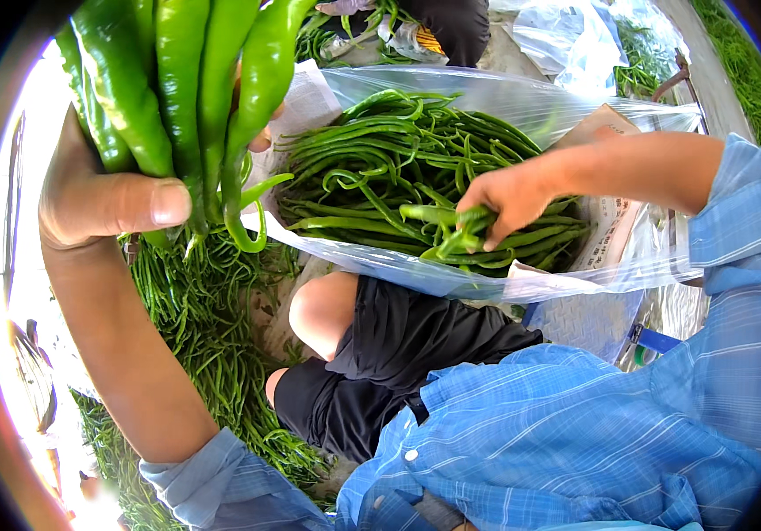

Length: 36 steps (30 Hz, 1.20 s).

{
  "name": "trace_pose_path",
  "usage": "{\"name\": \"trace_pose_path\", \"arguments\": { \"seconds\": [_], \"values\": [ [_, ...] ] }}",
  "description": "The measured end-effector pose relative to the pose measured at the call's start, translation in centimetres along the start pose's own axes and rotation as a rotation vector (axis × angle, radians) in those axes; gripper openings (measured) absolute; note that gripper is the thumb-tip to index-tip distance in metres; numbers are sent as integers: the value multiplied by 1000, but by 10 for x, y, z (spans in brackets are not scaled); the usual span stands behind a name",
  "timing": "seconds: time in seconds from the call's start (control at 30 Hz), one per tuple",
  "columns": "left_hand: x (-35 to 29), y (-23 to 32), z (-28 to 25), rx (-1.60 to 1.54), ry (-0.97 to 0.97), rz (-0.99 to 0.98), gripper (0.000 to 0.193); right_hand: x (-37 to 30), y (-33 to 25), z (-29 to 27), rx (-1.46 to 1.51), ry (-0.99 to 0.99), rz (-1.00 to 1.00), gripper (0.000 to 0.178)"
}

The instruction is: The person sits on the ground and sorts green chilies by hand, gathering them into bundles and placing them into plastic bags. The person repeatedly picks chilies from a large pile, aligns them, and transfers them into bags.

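Here's the print in front of you: a paper sheet (611, 232) at the right end of your clear plastic (451, 281) carries rows of small dark characters. Over at the upper left, another sheet (308, 99) shows faint marks, too fine to read.

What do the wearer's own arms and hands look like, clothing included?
Left hand and right hand: both bare, no gloves or watch visible. Forearms uncovered. Blue plaid left sleeve and matching right sleeve, with thin pale lines, end in folded cuffs.
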<state>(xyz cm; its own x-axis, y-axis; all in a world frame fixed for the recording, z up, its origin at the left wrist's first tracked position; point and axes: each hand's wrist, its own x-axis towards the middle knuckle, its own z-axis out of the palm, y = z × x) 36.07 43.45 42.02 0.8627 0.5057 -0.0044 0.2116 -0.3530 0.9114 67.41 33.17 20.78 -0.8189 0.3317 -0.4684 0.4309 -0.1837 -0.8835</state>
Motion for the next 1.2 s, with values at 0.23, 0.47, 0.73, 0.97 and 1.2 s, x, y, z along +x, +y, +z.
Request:
{"name": "trace_pose_path", "arguments": {
  "seconds": [0.23, 0.47, 0.73, 0.97, 1.2],
  "values": [
    [-9, 26, 2, -38, 37, -86, 80, -44, -91, -60, 336, 82, -271, 17],
    [33, 44, -1, 38, -118, -128, 83, -97, -103, -133, 555, 627, -306, 17],
    [31, 43, 6, 4, -100, -114, 83, 68, -56, -110, -750, 528, 566, 28],
    [0, 36, 3, -14, -26, -153, 99, 129, -22, -109, -871, 765, 565, 29],
    [-6, 27, 8, -62, -13, -117, 98, 119, -39, -91, -1111, 626, 628, 21]
  ]
}}
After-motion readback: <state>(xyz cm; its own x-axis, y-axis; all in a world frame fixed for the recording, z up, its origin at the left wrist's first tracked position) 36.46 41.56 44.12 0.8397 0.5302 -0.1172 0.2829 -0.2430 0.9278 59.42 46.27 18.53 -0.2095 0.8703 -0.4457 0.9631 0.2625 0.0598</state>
